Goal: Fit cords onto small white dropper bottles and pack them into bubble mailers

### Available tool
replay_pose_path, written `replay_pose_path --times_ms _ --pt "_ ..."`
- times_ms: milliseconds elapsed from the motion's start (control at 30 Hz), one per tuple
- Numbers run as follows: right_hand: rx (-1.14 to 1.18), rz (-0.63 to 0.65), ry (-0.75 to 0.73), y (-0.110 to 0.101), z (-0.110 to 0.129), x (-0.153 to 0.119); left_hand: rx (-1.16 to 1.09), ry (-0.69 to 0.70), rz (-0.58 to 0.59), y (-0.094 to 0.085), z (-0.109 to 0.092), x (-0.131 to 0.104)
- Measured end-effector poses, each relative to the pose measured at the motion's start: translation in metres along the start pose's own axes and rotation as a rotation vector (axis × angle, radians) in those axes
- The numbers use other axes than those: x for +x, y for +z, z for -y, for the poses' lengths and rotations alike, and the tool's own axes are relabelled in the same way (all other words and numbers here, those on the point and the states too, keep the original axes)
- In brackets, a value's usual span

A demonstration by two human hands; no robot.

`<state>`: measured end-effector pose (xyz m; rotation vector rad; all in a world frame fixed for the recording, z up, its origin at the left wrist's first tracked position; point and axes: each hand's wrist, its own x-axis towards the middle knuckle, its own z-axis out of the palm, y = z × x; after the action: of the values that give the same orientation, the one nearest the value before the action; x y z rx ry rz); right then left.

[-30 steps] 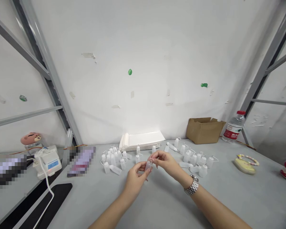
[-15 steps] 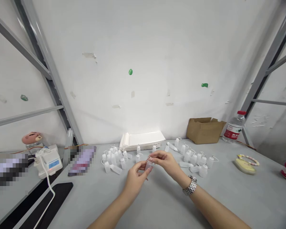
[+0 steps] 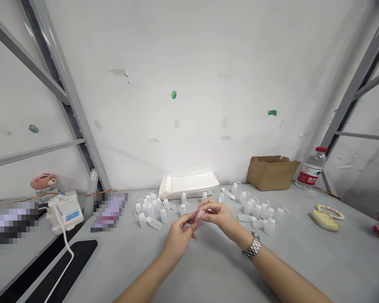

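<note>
Between my two hands is a small translucent plastic squeeze bottle, partly covered by fingers. My left hand is closed around its body. At the bottle's top, the fingers and thumb of my right hand are pinched together; a bit of the clear top shows between them. Several similar bottles with needle-tip caps stand in a group beyond my left hand, with a bottle lying on its side in front. Another group of bottles, some upright and some lying, is to the right of my right hand.
White foam sheets are stacked against the wall. A cardboard box and a red-capped water bottle stand at the back right. A yellow pouch lies at right. At left are a white device with a cable and a blurred-out phone-like object.
My right fingers have come down closer around the bottle's top, and the bottle has tilted slightly. The view has shifted very slightly; the other bottles stay in place.
</note>
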<state>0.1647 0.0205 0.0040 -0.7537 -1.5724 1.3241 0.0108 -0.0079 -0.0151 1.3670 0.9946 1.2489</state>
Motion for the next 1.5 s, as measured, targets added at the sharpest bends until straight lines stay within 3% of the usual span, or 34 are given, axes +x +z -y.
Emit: replay_pose_path --times_ms 100,367,767,1133,1367,1500 --pt "-0.011 0.044 0.018 -0.003 0.005 0.0 -0.01 0.012 0.037 0.0 -0.003 0.0" --pt "-0.065 0.006 -0.015 -0.002 0.007 0.001 -0.004 0.008 0.034 -0.001 -0.003 0.0" --pt "-0.012 -0.061 0.002 0.005 -0.003 0.0 0.008 -0.03 -0.075 -0.001 0.0 0.001" --pt "0.017 0.142 0.017 -0.006 -0.001 0.001 -0.069 -0.048 0.055 -0.001 -0.009 -0.004" --pt "-0.114 0.022 0.052 0.004 0.002 0.002 0.11 0.025 -0.114 -0.001 -0.001 -0.005" --pt "-0.095 -0.098 0.075 -0.013 -0.003 0.008 0.066 0.008 -0.155 0.0 0.0 -0.004"
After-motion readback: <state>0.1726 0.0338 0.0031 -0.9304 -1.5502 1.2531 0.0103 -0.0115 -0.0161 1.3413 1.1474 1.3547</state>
